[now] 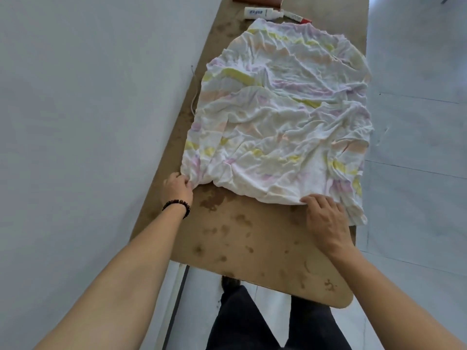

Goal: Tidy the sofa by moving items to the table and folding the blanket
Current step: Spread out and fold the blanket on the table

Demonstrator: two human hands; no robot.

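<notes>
Left hand (178, 186): fingers closed in a pinch on the near-left corner of the blanket (278, 117), cloth bunched at the fingertips. Dark beaded bracelet (178, 205) on that wrist.

Right hand (326, 218): fingers curled onto the blanket's near hem towards the right, gripping it; thumb hidden under the hand.

Blanket: white, with faded pink, yellow and peach stripes, heavily creased. It lies spread on the table (252, 236), covering the middle and far part; its right edge reaches the table's right side.

Table: long brown board, dark-stained, with a rounded near-right corner; the near end is bare.

Far end, just beyond the blanket: white bottle (260, 13) lying on its side with a handwritten label, a red-capped marker (298, 18) to its right, and a reddish object (255, 0) cut off by the frame.

Left table edge: thin white cord (194, 97).

Below the near end: dark trousers (252, 324), over pale floor tiles (417, 122).
</notes>
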